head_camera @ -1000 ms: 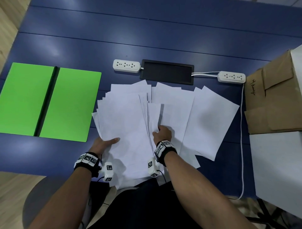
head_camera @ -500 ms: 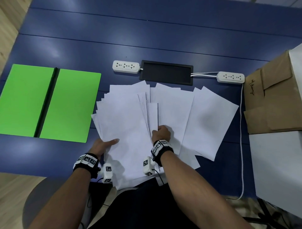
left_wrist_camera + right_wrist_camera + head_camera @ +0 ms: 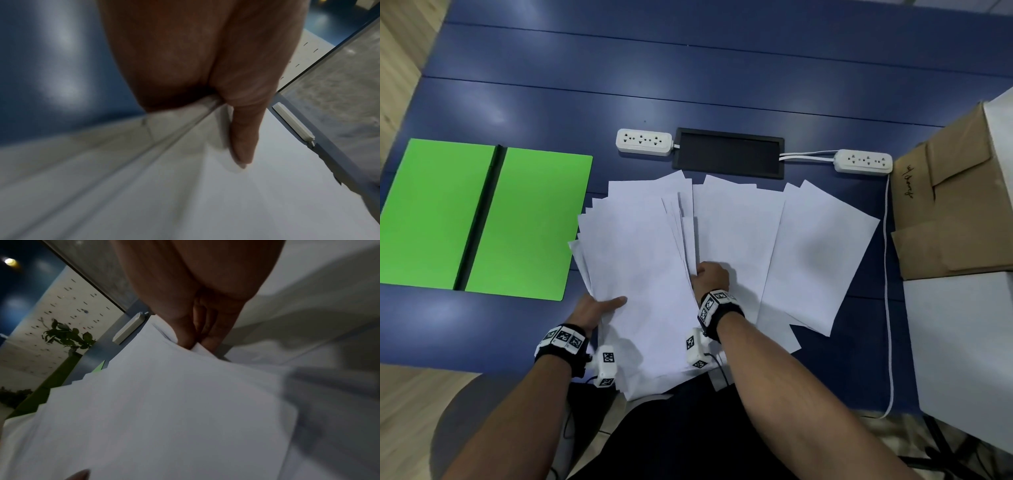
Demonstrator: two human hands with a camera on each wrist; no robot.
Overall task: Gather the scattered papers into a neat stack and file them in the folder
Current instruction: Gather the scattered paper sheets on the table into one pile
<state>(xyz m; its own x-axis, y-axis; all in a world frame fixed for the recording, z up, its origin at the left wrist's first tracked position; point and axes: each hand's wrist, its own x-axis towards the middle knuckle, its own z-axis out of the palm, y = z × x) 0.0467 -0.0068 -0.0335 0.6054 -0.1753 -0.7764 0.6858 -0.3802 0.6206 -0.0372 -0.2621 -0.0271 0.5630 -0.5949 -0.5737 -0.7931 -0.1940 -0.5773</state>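
Note:
Several white papers (image 3: pixel 643 260) lie fanned across the blue table (image 3: pixel 688 75) in front of me, with more sheets (image 3: pixel 822 246) spread to the right. My left hand (image 3: pixel 599 308) grips the lower left edge of the fanned bundle, thumb on top of the papers (image 3: pixel 277 186) and fingers underneath. My right hand (image 3: pixel 710 274) pinches the bundle's right edge, fingers curled around the sheets (image 3: pixel 164 402). An open green folder (image 3: pixel 482 219) lies flat at the left of the table, apart from the papers.
Two white power strips (image 3: pixel 643 141) (image 3: pixel 863 161) and a black cable hatch (image 3: pixel 727 152) sit behind the papers. A cord (image 3: pixel 887 274) runs down the right side. A brown cardboard box (image 3: pixel 955 205) and a white box (image 3: pixel 962 342) stand at the right edge.
The right hand has slid a little left with the sheets it pinches, closing the fan toward the left bundle. The left hand has barely moved.

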